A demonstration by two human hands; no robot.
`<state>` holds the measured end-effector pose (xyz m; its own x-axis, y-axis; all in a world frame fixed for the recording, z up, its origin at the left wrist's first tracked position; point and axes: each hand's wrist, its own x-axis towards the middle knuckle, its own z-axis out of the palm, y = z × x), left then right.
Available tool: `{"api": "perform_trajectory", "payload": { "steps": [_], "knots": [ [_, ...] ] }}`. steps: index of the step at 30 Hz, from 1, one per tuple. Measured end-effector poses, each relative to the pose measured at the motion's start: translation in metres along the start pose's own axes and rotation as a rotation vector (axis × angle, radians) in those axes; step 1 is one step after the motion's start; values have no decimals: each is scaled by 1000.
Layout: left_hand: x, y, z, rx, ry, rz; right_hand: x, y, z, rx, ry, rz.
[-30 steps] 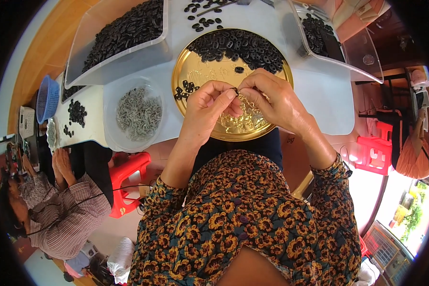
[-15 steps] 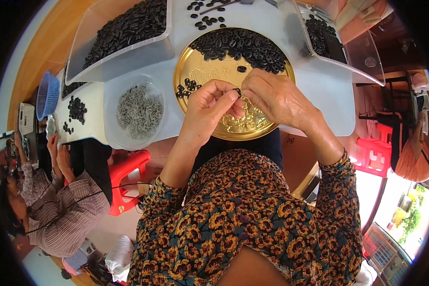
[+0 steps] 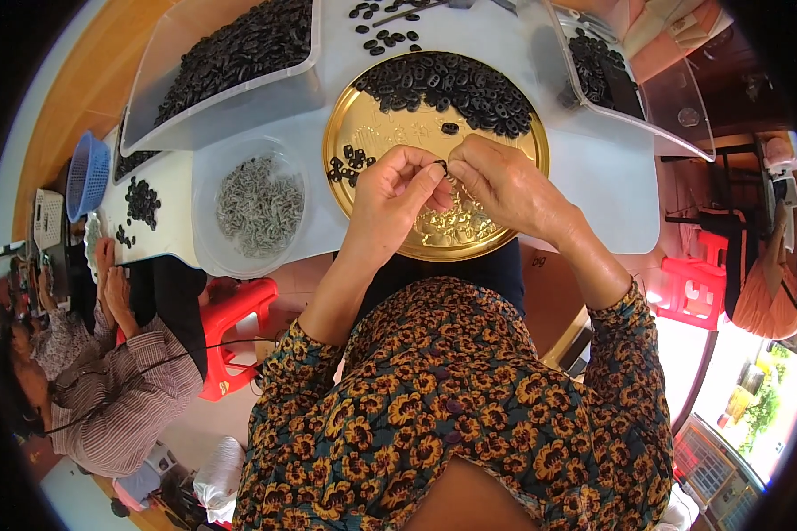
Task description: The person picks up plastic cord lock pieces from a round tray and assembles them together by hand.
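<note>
Over a round gold tray (image 3: 390, 131), my two hands meet at the fingertips. My left hand (image 3: 397, 188) is closed, pinching a small black oval piece (image 3: 440, 165) between thumb and forefinger. Against the same spot my right hand (image 3: 503, 181) is closed too; whatever is in its fingers is hidden or too small to make out. A large pile of black oval pieces with holes (image 3: 452, 88) covers the tray's far side. One loose piece (image 3: 450, 128) lies just beyond my fingers, and a small cluster of black pieces (image 3: 349, 163) sits at the tray's left.
Left of the tray stands a clear round tub (image 3: 205, 237) of small metallic grey parts. A clear bin (image 3: 221, 111) of black pieces is behind it; another clear bin (image 3: 646, 124) stands right. A person in a striped shirt (image 3: 133, 389) works at left, near a red stool (image 3: 235, 332).
My hands stay together at nearly the same spot; the right one has shifted slightly. At left, the other person's hands have moved a little.
</note>
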<state>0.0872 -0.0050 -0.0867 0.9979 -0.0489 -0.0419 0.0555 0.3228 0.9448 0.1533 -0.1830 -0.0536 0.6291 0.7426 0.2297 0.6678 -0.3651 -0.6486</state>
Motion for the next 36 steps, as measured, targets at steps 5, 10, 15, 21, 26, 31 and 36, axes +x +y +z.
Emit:
{"api": "perform_trajectory", "payload": {
  "steps": [5,10,15,21,26,31,36],
  "knots": [
    [-1,4,-2,-71,-4,-37,2,1,-12,15,18,-19],
    [-3,6,-4,-89,-13,-51,5,1,-11,-90,1,-161],
    [-6,9,-3,-80,-24,-49,8,0,-10,-156,3,-225],
    [-11,10,-1,-54,-32,-41,3,-5,-4,-116,-38,-187],
    [-16,9,6,5,-6,-27,-7,-11,1,164,-81,96],
    [-17,3,1,89,-9,-2,-10,-6,12,252,-100,167],
    [-11,-5,-9,-2,-23,-27,-5,-3,12,382,-117,293]
  ]
}}
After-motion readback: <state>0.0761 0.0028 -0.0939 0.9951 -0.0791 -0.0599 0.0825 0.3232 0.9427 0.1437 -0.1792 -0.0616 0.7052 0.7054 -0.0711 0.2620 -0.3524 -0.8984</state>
